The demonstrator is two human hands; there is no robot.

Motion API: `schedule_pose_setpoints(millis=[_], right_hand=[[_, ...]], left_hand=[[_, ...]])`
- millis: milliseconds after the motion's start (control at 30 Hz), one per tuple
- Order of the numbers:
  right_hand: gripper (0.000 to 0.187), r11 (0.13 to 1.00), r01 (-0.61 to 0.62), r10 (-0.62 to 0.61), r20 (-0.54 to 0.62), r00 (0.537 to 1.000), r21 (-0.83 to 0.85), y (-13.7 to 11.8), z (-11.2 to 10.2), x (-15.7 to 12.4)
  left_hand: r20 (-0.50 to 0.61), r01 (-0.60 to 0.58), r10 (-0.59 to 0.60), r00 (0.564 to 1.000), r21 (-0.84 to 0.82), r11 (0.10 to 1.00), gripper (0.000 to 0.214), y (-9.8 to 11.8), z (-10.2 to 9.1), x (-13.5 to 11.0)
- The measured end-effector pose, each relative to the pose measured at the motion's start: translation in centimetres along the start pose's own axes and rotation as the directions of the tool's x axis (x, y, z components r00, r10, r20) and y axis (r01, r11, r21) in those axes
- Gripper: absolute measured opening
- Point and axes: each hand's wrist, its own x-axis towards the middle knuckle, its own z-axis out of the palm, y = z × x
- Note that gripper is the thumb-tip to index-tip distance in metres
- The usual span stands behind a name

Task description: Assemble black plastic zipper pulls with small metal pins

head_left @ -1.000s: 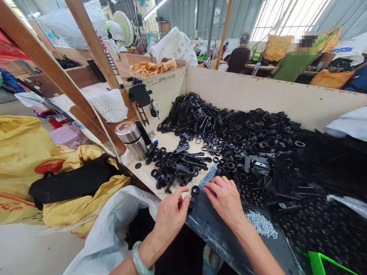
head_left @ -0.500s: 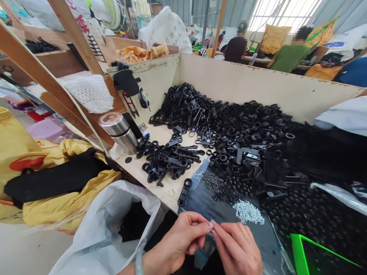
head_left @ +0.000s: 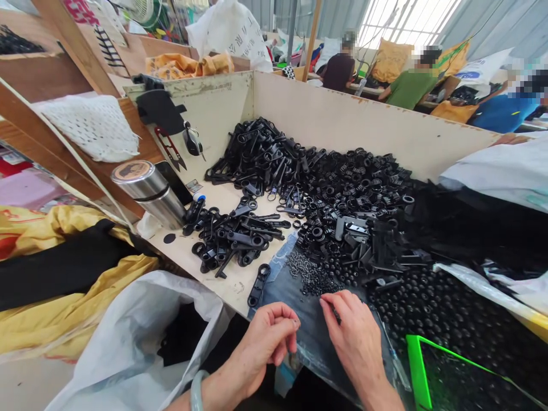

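Observation:
My left hand is closed in a pinch above the bench's front edge. Whatever lies between thumb and forefinger is too small to make out. My right hand reaches forward over the dark mat, its thumb and forefinger apart. It covers the spot where silver pins lay, and a glint shows between its fingers. Just beyond its fingertips is a heap of tiny dark parts. A single black link-shaped plastic piece lies left of the mat, near my left hand.
Black arms and rings are heaped behind. Black balls spread rightward beside a green frame. A steel flask stands left. An open white sack hangs below the edge. Other people sit far back.
My hands have parted. The right moved forward over the silver pins, hiding them, and its fingers opened; the left stays pinched. The whole view has shifted, with the scene sliding left.

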Motion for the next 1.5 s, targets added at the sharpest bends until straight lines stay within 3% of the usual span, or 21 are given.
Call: schedule_pose_setpoints(millis=[233,333,467,567,967,1133,1267,1367,1433,1500], right_hand=[[0.024,0.997,-0.012,0.013,0.016,1.0,-0.071,-0.3,0.9,1.1],[0.021,0.989,-0.063,0.063,0.004,0.998,0.136,-0.6,0.1,0.7],[0.012,0.861,-0.078,0.062,0.047,0.997,0.503,-2.0,-1.7,-0.3],[0.01,0.796,-0.044,0.041,0.019,0.999,0.604,-3.4,-2.5,-0.8],[0.01,0.831,0.025,0.044,-0.11,0.993,0.555,-4.6,-1.3,-2.6],[0.011,0.851,0.055,0.029,-0.152,0.988,0.523,-4.9,-1.0,-3.0],[0.01,0.851,0.025,0.059,-0.143,0.988,0.525,-4.6,-0.8,-3.3],[0.009,0.861,-0.026,0.098,-0.116,0.988,0.508,-3.7,-0.5,-3.6],[0.01,0.87,-0.058,0.115,-0.089,0.989,0.49,-3.1,-0.1,-3.8],[0.013,0.872,-0.082,0.128,-0.063,0.99,0.483,-2.7,0.4,-3.9]], left_hand=[[-0.012,-0.004,0.003,1.0,-0.027,1.0,0.02,0.5,0.1,0.4],[-0.011,0.016,-0.017,1.0,-0.062,0.998,0.026,0.7,0.1,0.3],[0.038,-0.041,0.043,0.998,-0.056,0.998,0.034,0.7,0.2,0.1],[0.06,-0.072,0.074,0.995,-0.047,0.996,0.034,0.5,0.3,0.0],[0.073,0.124,-0.104,0.992,-0.386,0.914,0.028,0.0,0.9,-1.0],[0.072,0.09,-0.067,0.995,-0.39,0.917,0.025,-0.5,1.1,-1.0],[-0.02,-0.023,0.02,1.0,-0.211,0.977,0.026,-0.6,1.5,-0.5],[-0.13,-0.154,0.18,0.975,0.189,0.97,0.022,-0.4,1.1,-0.2],[-0.134,-0.255,0.361,0.923,0.491,0.833,0.017,-0.4,0.4,-0.3],[-0.069,-0.322,0.511,0.857,0.702,0.635,0.016,-0.4,-0.3,-0.3]])
